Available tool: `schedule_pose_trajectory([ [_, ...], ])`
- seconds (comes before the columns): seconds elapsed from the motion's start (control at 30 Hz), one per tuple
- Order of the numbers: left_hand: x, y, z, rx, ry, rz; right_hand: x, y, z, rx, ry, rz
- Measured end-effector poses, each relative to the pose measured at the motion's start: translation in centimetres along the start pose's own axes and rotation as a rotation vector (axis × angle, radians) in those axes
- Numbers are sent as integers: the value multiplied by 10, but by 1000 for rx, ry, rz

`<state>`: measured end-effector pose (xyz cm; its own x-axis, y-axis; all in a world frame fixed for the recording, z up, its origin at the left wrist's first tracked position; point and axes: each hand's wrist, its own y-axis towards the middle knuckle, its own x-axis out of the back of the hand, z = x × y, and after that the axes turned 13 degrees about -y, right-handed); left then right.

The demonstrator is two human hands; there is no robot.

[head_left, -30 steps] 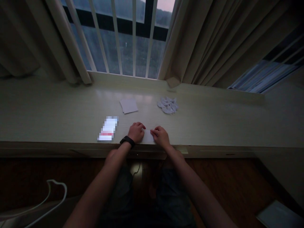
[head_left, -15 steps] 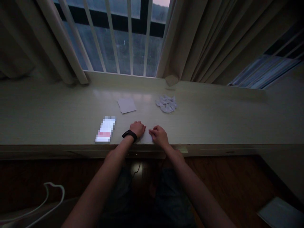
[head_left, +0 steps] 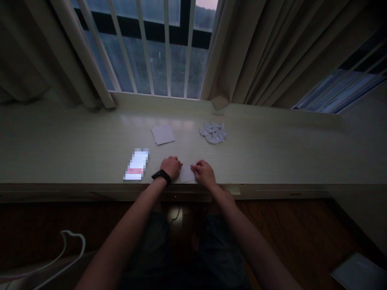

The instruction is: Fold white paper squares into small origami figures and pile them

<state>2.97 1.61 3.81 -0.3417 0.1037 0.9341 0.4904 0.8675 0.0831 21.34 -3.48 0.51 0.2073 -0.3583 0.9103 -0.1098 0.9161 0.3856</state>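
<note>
A small white sheet of paper (head_left: 187, 174) lies at the front edge of the pale ledge (head_left: 272, 161), between my hands. My left hand (head_left: 171, 167), with a black band on the wrist, is closed at the sheet's left edge. Fingers of my right hand (head_left: 204, 173) are pinched on the sheet's upper right corner. Farther back is a small stack of white paper squares (head_left: 163, 134). To its right sits a cluster of crumpled or folded white paper pieces (head_left: 213, 133).
A blurred-out phone (head_left: 136, 164) lies left of my left hand. Behind the ledge are a barred window (head_left: 157, 52) and curtains (head_left: 250, 52). A beige object (head_left: 219, 102) rests by the right curtain. A white curved frame (head_left: 81, 241) stands at the lower left.
My left hand has shifted left, uncovering more of the sheet. My right hand stays at the sheet's right side. The view has moved slightly.
</note>
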Motion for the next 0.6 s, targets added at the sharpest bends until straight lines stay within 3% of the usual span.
schedule_pose_trajectory([
  [0.23, 11, -3, 15, 79, 65, -18, 3, 0, 1, -7, 12, 17],
  [0.37, 5, -6, -1, 59, 35, -85, 4, -1, 4, -13, 25, 27],
  [0.43, -4, -8, -13, 20, -15, -55, 4, -1, 5, -19, 34, 27],
  [0.6, -19, -14, -27, 88, -68, -103, 4, 6, -2, -123, 178, 45],
])
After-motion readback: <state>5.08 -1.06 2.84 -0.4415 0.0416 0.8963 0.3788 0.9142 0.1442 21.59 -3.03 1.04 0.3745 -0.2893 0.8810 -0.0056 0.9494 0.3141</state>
